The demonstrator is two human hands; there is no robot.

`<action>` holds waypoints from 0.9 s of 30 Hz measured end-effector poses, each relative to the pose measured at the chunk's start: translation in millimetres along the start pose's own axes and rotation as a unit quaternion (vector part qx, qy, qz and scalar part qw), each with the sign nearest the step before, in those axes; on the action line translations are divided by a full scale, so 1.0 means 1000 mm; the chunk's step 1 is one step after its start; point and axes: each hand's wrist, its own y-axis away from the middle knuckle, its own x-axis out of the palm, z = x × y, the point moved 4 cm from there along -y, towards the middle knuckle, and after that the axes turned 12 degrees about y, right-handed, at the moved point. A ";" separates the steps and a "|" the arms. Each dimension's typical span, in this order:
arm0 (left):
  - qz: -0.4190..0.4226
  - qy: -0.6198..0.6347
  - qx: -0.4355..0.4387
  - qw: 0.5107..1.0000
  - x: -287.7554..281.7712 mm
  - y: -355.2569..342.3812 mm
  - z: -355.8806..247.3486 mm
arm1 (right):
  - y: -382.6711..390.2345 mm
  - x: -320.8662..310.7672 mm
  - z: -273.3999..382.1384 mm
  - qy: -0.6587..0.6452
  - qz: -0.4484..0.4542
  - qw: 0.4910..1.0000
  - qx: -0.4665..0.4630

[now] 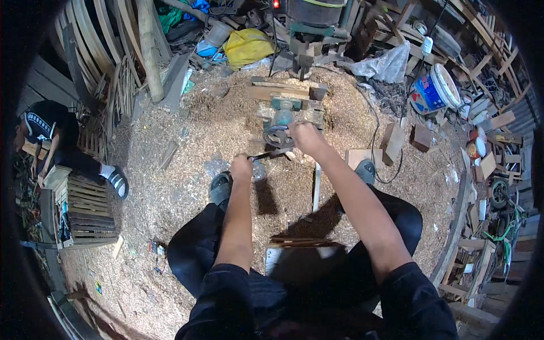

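"Dark sleeves are nearest to us; where is the left hand?"

"It is closed around the end of a dark bar, whose long axis goes rightward and slightly forward, on the near side of the round handwheel."

"And the right hand?"

"At the wheel's right rim, nearer than the left, forearm slanting inward; whether it grasps the rim, I cannot tell."

Wood-shavings floor brightly lit mid-frame, dark shadows below centre, sides dimmer, 1 red light glowing, fisheye rim black, edges bent.
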 end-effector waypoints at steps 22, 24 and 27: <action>-0.317 0.102 0.584 0.741 -0.302 0.005 -0.460 | -0.084 -0.425 -0.119 -0.251 -0.494 0.829 0.075; -0.317 0.093 0.581 0.744 -0.298 -0.003 -0.475 | -0.107 -0.450 -0.127 -0.251 -0.472 0.838 0.108; -0.313 0.137 0.608 0.717 -0.292 -0.017 -0.480 | -0.155 -0.469 -0.151 -0.196 -0.496 0.838 0.116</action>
